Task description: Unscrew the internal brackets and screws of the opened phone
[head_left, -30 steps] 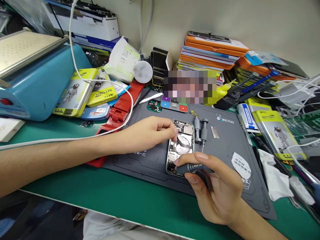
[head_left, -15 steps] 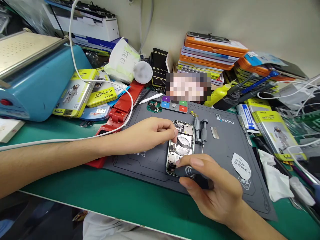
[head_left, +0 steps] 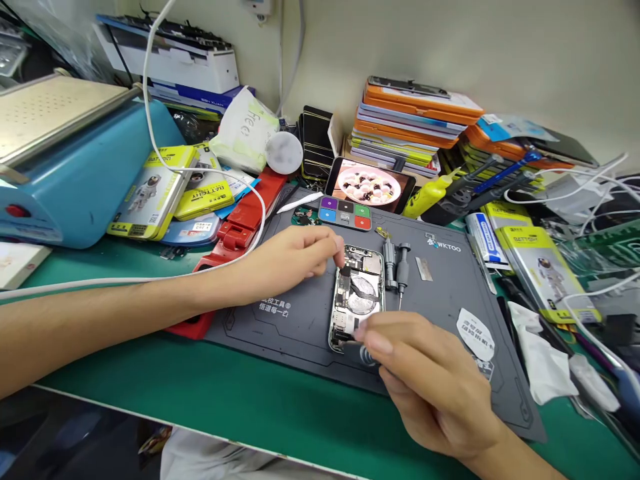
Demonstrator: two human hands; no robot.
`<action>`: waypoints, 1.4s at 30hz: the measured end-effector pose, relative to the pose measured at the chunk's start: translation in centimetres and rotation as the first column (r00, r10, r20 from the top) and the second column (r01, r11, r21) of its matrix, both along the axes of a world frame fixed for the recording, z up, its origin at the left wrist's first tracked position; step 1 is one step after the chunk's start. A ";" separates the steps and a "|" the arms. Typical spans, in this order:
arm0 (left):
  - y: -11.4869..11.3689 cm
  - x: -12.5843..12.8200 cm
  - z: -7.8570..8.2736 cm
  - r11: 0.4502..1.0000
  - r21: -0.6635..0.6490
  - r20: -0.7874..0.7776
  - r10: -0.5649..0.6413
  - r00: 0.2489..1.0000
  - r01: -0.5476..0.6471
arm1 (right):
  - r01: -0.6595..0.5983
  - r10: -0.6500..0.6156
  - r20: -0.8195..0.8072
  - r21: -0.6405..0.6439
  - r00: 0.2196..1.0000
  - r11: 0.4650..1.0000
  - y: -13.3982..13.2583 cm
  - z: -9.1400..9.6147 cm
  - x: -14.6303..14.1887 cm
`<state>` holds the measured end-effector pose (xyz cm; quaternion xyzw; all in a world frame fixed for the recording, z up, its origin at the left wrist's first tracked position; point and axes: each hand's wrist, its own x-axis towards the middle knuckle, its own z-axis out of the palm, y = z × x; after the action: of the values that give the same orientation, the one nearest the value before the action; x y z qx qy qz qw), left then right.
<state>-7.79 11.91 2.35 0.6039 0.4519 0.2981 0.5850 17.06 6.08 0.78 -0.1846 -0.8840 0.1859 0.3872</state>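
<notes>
An opened phone (head_left: pixel 343 300) lies on the dark grey mat (head_left: pixel 300 333), its inner parts and a round coil with a black strip showing. At its upper left edge is my left hand (head_left: pixel 305 257), fingers curled and fingertips close together; anything between them is hidden. My right hand (head_left: pixel 430 373) hovers by the phone's lower right corner, thumb and fingers brought together. What they pinch, if anything, is too small to make out. The ribbed round end of a grey tool (head_left: pixel 367 355) shows beside those fingers, partly covered. Two grey screwdrivers (head_left: pixel 403 270) lie right of the phone.
Behind the mat a propped phone (head_left: pixel 370 183) displays a bowl of food. Stacked orange cases (head_left: pixel 415 100) stand at the wall. A blue machine (head_left: pixel 90 180), yellow battery boxes (head_left: pixel 153 193), a red holder (head_left: pixel 235 233) and a white cable (head_left: pixel 260 200) are left; more battery boxes (head_left: pixel 550 273) are right.
My right thumb and fingers have come together from a spread position. My left hand has shifted slightly left, uncovering more of the phone's upper left side. The view has shifted slightly.
</notes>
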 end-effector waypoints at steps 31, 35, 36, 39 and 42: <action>0.7 -1.5 -1.4 0.619 0.606 -0.773 0.309 0.554 0.500 | 0.006 -0.006 0.010 0.021 1.000 1.000 -0.3 0.3 -0.2; 0.6 -1.3 -1.2 0.614 0.544 -0.835 0.325 0.444 0.572 | -0.017 0.017 0.020 -0.001 1.000 1.000 -0.4 0.2 -0.3; 0.5 -1.2 -1.2 0.614 0.533 -0.843 0.329 0.426 0.582 | -0.015 0.015 0.024 -0.003 1.000 1.000 -0.4 0.2 -0.3; 0.6 -1.1 -1.2 0.608 0.516 -0.855 0.331 0.398 0.604 | -0.027 0.028 0.023 -0.014 0.999 1.000 -0.3 0.2 -0.3; 0.7 -1.0 -1.2 0.604 0.524 -0.851 0.336 0.404 0.601 | -0.028 0.028 0.034 -0.002 0.999 1.000 -0.3 0.3 -0.3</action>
<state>-8.79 12.58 1.10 0.8890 0.4528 0.0310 -0.0599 16.80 5.83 1.07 -0.1759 -0.8927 0.1889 0.3695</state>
